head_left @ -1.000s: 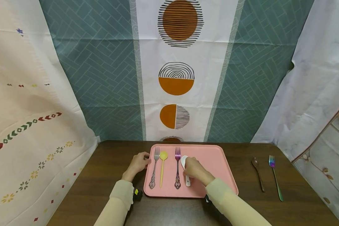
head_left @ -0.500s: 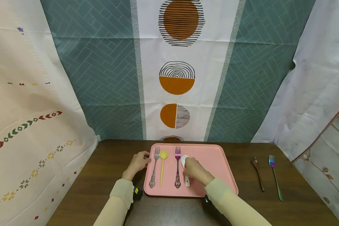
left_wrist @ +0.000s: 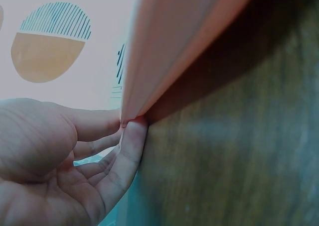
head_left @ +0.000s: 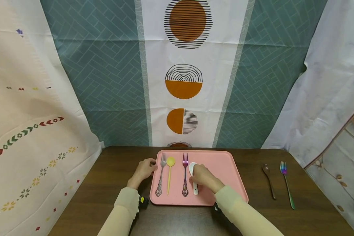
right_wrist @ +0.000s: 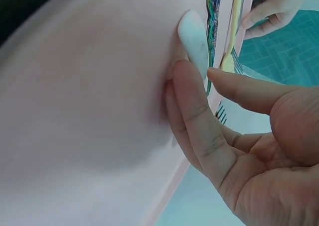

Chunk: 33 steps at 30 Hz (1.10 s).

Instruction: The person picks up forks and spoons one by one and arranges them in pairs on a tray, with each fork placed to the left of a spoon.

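A pink tray (head_left: 224, 170) lies on the dark wooden table. At its left side, my left hand (head_left: 144, 169) pinches the rim between thumb and fingers, as the left wrist view shows at the tray edge (left_wrist: 154, 52). Over the tray's middle, my right hand (head_left: 205, 178) pinches a white spoon (head_left: 196, 189) by its handle. In the right wrist view the white spoon (right_wrist: 193, 37) sits between thumb and fingertips, close over the tray. Left of it on the tray are a purple-tined fork (head_left: 185, 173), a yellow spoon (head_left: 170, 161) and a silver fork (head_left: 163, 160).
To the right of the tray, a brown spoon (head_left: 266, 169) and a rainbow-coloured fork (head_left: 284, 168) lie on the table (head_left: 253, 216). Patterned cloth (head_left: 115, 82) hangs behind the table, with more cloth at both sides.
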Motion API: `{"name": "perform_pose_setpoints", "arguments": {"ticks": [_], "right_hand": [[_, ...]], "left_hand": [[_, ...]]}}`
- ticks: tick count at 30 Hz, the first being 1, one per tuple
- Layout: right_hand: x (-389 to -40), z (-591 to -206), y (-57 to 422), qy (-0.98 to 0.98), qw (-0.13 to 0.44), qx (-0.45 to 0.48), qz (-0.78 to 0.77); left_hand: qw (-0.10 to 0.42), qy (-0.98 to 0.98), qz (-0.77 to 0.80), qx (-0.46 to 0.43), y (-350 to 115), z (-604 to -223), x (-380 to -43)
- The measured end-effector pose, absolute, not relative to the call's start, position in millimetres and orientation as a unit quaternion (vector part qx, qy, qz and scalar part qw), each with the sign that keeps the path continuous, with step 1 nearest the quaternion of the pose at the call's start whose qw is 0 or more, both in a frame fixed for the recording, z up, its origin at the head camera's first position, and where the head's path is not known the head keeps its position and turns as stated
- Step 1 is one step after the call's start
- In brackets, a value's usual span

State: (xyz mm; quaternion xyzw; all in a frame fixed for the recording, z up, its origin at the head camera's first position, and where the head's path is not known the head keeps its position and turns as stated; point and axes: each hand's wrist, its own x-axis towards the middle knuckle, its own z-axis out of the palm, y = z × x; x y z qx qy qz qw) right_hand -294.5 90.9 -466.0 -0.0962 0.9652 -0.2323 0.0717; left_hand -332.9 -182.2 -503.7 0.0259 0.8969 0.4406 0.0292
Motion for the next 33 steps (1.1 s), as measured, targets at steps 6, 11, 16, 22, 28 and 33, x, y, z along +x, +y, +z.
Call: {"name": "perform_pose_setpoints", "arguments": {"ticks": [6,11,16,22,28,33], "right_hand": [[-294,-462,98,0.962,0.072,-0.107,-0.241],[-295,-457,105,0.96,0.062,-0.106,-0.253],[-296,-455,111,0.957,0.064,-0.112,-0.26],[-298,-452,120,0.948,0.093,-0.098,-0.287],[-300,-445,130,0.944,0.089,-0.086,-0.306],[-302,-442,137,0.946,0.092,-0.08,-0.301]], "left_hand": [[0.028,0.897,0.439,0.033,-183,-503,-333],[0.028,0.898,0.439,0.031,-183,-502,-333],[0.03,0.897,0.44,0.027,-182,-500,-330],[0.032,0.896,0.441,0.026,-182,-499,-329],[0.032,0.898,0.439,0.021,-181,-498,-330],[0.032,0.897,0.441,0.022,-182,-500,-330]]}}
